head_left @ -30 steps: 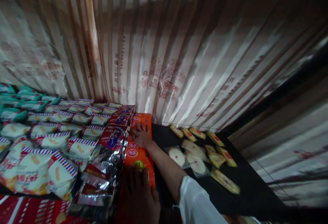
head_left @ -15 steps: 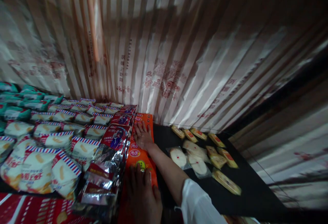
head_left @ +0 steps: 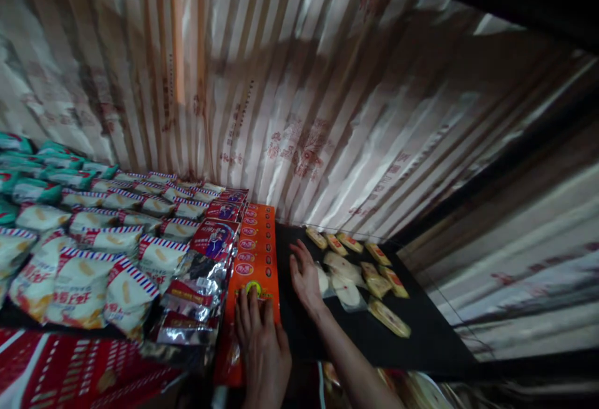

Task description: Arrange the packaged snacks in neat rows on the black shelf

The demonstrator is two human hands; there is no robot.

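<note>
My left hand (head_left: 262, 349) lies palm down on the near end of a long orange package (head_left: 255, 246) printed with a row of oval logos. Its fingers are stretched out and hold nothing. To the right of the orange package, my right hand (head_left: 306, 281) is over the black shelf (head_left: 302, 340), fingers extended and holding nothing. It partly covers one of the round white cakes (head_left: 347, 291) in clear wrappers; I cannot tell whether it touches it. Shiny dark red packets (head_left: 215, 237) line the orange package's left side.
White snack bags with striped tops (head_left: 84, 284) stand in rows at the left, with green packages (head_left: 35, 190) behind them. Yellow wrapped cakes (head_left: 389, 318) lie on the right of the shelf. A pleated printed sheet (head_left: 299, 128) hangs along the back.
My right hand has lifted off the orange package and moved right, over the black shelf. My left hand stays on the package's near end. The view has shifted slightly.
</note>
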